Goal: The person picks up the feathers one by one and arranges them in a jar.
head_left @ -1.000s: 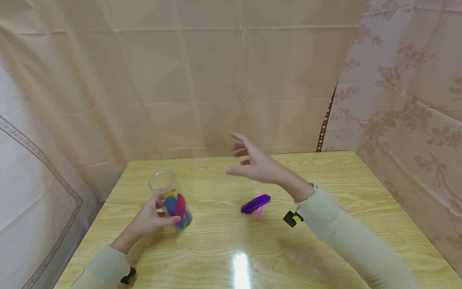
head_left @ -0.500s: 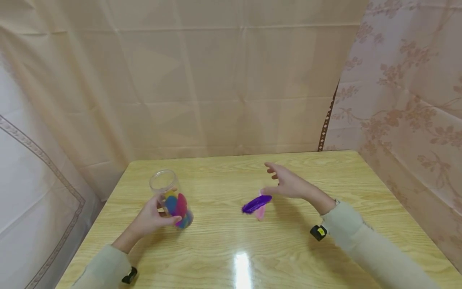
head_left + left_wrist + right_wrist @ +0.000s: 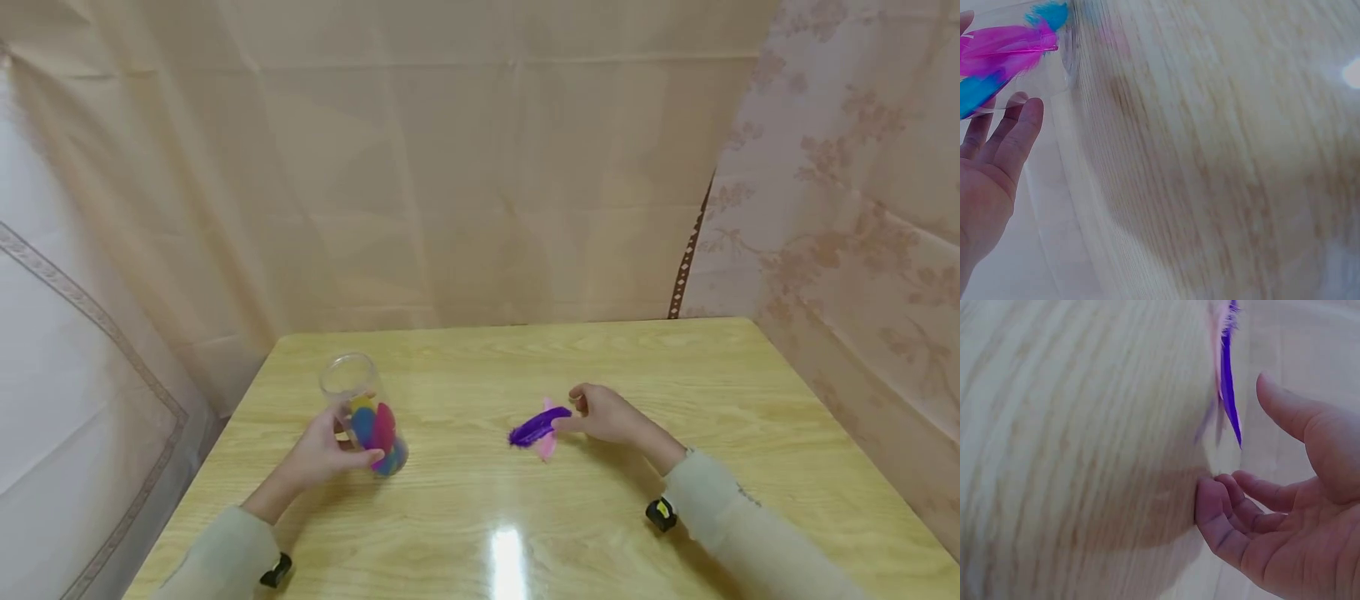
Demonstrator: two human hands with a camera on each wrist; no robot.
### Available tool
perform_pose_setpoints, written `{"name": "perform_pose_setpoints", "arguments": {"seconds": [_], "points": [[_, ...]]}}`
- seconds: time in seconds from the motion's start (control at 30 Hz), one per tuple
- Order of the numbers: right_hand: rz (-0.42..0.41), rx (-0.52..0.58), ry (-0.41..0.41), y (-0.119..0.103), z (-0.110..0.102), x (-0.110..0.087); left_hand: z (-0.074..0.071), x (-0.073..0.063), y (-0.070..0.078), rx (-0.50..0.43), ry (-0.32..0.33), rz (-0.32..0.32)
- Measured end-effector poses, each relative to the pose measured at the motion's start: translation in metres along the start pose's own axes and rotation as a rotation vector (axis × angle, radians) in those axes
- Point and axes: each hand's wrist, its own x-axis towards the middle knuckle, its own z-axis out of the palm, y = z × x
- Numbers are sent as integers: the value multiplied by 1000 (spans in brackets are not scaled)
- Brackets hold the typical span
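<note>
My left hand (image 3: 326,450) grips a clear plastic jar (image 3: 350,375) round its side, on the left of the table; the jar leans a little. Several coloured feathers (image 3: 384,429) lie inside it, and the left wrist view shows magenta and blue feathers (image 3: 1007,50) through its wall. On the table a purple feather (image 3: 538,427) lies across a pink feather (image 3: 548,448). My right hand (image 3: 611,417) is at their right end. In the right wrist view its thumb stands apart from its bent fingers, with the purple feather's tip (image 3: 1235,428) just beyond them.
The wooden table (image 3: 450,500) carries a bright light reflection near its front. Beige curtains (image 3: 450,192) hang behind it, with a flowered cloth (image 3: 862,217) at the right and a white cloth (image 3: 60,375) at the left.
My right hand has come down from above the table to the right end of the two feathers, its fingers bending more. The left hand holds the jar as before.
</note>
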Motion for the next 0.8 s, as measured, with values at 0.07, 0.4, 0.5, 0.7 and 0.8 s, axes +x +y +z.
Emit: {"name": "perform_pose_setpoints", "arguments": {"seconds": [0.07, 0.4, 0.5, 0.7, 0.8], "points": [[14, -1, 5, 2, 3, -1, 3, -1, 1, 0, 0, -18], [23, -17, -1, -1, 8, 4, 5, -3, 3, 25, 17, 0], [26, -30, 2, -3, 9, 5, 4, -3, 4, 26, 17, -7], [0, -77, 31, -5, 12, 5, 5, -3, 4, 20, 19, -26], [-24, -125, 53, -3, 14, 6, 6, -4, 4, 18, 21, -37]]}}
